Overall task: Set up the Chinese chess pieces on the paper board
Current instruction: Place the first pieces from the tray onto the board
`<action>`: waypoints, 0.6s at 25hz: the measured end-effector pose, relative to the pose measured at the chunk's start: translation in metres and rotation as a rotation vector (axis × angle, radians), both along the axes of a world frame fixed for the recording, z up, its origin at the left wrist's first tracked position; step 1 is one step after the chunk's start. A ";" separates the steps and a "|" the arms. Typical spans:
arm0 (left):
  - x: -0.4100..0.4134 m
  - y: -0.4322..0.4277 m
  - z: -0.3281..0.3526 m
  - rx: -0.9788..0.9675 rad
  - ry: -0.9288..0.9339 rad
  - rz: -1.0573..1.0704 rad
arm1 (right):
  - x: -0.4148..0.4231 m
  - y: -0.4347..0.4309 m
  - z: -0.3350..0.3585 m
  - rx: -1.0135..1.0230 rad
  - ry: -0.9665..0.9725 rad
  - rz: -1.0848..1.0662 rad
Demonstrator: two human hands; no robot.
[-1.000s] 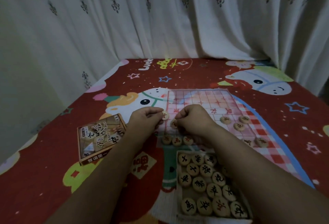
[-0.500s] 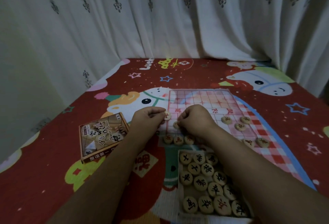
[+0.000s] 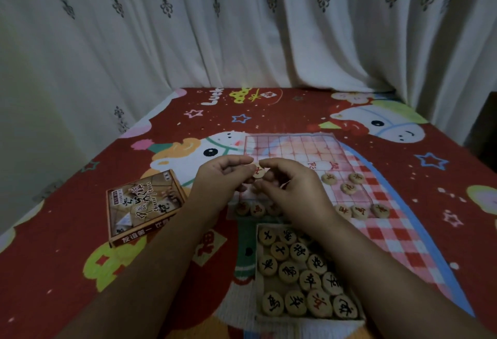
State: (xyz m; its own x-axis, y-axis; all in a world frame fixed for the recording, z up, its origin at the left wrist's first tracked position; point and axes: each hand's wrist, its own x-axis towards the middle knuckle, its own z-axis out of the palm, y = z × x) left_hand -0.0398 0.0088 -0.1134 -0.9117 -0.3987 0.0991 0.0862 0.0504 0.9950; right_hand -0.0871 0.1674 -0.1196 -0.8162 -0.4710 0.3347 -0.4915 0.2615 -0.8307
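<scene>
Centre frame: left hand (image 3: pixel 223 176) pinches round pale wooden red-marked chess piece (image 3: pixel 258 171) above left part of pink gridded paper board (image 3: pixel 295 147) | right hand (image 3: pixel 291 186) curled against it, grasp unclear

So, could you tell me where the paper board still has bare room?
The far half of the paper board, beyond the three pieces at right, is bare. Crowded: the near row, and under the left hand, which pinches a piece, and the right hand.

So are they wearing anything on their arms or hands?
No. The left hand and right hand are bare, without gloves, and both forearms are uncovered down to the picture's edge. No sleeve, watch, bracelet or ring shows.
</scene>
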 end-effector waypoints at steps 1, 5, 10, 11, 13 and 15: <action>0.000 0.002 0.000 0.001 0.000 -0.020 | 0.000 0.002 0.001 -0.008 0.014 0.001; 0.002 0.008 0.002 0.003 0.035 -0.108 | -0.001 0.016 0.008 0.024 0.108 0.024; 0.003 0.001 -0.002 -0.157 0.020 0.006 | -0.021 0.069 0.014 -0.089 -0.017 -0.179; 0.003 -0.001 -0.004 -0.191 0.015 0.021 | -0.024 0.081 0.013 -0.079 -0.030 -0.211; 0.003 -0.002 -0.006 -0.249 0.021 0.043 | -0.026 0.099 0.011 -0.036 -0.063 -0.235; 0.002 -0.004 -0.008 -0.300 0.031 0.055 | -0.025 0.107 0.007 0.044 -0.061 -0.224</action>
State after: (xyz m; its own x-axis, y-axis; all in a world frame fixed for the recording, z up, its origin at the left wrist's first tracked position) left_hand -0.0377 0.0051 -0.1214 -0.8842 -0.3963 0.2472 0.1049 0.3471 0.9319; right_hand -0.1121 0.2744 -0.1123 -0.9200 -0.2892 0.2645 -0.3663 0.3945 -0.8427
